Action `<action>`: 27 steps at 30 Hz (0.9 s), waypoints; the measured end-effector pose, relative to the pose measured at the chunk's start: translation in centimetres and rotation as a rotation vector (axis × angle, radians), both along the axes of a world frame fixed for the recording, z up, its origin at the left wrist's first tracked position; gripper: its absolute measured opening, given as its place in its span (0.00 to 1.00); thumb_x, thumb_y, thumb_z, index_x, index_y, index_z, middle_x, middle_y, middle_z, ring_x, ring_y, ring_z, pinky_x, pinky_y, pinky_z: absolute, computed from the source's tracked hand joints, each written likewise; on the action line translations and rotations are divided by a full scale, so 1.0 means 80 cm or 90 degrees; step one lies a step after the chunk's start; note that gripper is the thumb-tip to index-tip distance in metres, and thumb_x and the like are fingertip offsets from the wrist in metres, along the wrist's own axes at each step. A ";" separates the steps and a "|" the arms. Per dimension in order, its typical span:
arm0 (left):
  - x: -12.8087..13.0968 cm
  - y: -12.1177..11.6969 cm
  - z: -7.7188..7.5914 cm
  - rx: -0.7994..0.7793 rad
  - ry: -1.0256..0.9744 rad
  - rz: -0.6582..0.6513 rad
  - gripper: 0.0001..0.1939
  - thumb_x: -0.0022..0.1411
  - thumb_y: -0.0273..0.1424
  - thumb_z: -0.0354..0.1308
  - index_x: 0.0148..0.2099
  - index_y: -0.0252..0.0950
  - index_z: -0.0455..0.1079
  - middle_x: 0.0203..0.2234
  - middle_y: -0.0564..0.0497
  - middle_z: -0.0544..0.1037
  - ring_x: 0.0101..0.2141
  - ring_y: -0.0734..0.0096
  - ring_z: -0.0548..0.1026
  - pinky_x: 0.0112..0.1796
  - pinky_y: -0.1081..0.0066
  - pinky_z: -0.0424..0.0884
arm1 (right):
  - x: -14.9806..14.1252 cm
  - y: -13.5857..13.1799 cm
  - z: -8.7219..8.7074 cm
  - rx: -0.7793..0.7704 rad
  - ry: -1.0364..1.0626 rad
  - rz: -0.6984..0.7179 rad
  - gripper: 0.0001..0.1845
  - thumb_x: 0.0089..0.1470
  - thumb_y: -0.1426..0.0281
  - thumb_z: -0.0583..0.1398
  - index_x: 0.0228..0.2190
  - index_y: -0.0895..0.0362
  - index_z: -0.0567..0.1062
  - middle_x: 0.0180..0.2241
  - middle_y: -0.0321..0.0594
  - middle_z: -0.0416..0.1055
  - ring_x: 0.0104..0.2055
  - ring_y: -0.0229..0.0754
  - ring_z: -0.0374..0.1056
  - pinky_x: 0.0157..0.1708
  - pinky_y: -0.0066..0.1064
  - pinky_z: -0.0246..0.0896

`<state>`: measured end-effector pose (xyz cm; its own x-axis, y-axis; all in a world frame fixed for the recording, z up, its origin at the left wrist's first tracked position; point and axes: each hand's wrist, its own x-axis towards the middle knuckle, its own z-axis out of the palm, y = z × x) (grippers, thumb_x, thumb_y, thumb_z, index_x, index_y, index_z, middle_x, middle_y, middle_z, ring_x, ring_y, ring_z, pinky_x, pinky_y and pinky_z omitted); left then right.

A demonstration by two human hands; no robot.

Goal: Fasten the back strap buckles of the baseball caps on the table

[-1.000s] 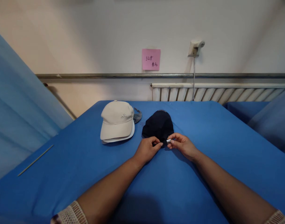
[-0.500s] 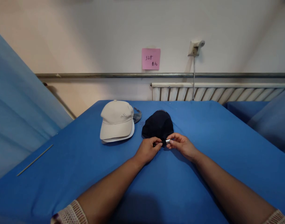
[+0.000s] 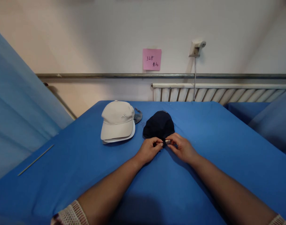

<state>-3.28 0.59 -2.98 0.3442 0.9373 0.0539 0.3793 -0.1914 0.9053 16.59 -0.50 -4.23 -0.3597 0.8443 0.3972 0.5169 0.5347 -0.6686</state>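
A dark navy cap [image 3: 158,124] lies on the blue cloth-covered table [image 3: 204,150], its back end toward me. My left hand [image 3: 148,150] pinches the cap's rear strap from the left. My right hand [image 3: 181,147] pinches the strap's small silver buckle [image 3: 167,142] from the right. Both hands have their fingers closed and nearly meet at the cap's near edge.
A beige cap [image 3: 117,121] sits stacked on a white cap brim to the left of the navy one, with a grey cap partly hidden behind it. A thin stick [image 3: 35,160] lies at the table's left edge. A radiator [image 3: 218,93] and a pink note [image 3: 151,59] are on the wall.
My right hand has slid a little to the left, bringing the silver buckle closer to my left hand's fingertips. The caps have not moved.
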 end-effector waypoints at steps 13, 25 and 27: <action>0.000 0.000 0.002 -0.008 0.006 -0.009 0.11 0.58 0.35 0.56 0.37 0.34 0.75 0.28 0.51 0.78 0.30 0.71 0.73 0.33 0.71 0.68 | -0.003 0.000 -0.003 0.054 -0.150 -0.041 0.08 0.59 0.72 0.54 0.40 0.54 0.71 0.36 0.42 0.71 0.36 0.43 0.69 0.35 0.34 0.63; -0.001 0.000 -0.001 0.014 0.009 -0.016 0.12 0.58 0.34 0.57 0.41 0.33 0.74 0.31 0.49 0.79 0.32 0.70 0.75 0.35 0.72 0.70 | -0.004 -0.001 -0.002 0.045 -0.089 0.007 0.08 0.59 0.70 0.55 0.41 0.55 0.71 0.37 0.43 0.73 0.37 0.43 0.71 0.37 0.35 0.65; -0.002 -0.003 0.002 0.043 0.004 -0.008 0.13 0.58 0.34 0.58 0.44 0.34 0.72 0.35 0.48 0.79 0.36 0.69 0.76 0.38 0.70 0.71 | -0.002 0.001 -0.005 0.047 -0.068 -0.009 0.09 0.59 0.70 0.56 0.42 0.55 0.71 0.37 0.42 0.73 0.37 0.43 0.71 0.38 0.35 0.65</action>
<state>-3.48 0.37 -2.82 0.3572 0.9269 0.1149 0.3821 -0.2573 0.8876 16.43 -0.43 -4.62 -0.3920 0.8190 0.4189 0.5905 0.5732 -0.5681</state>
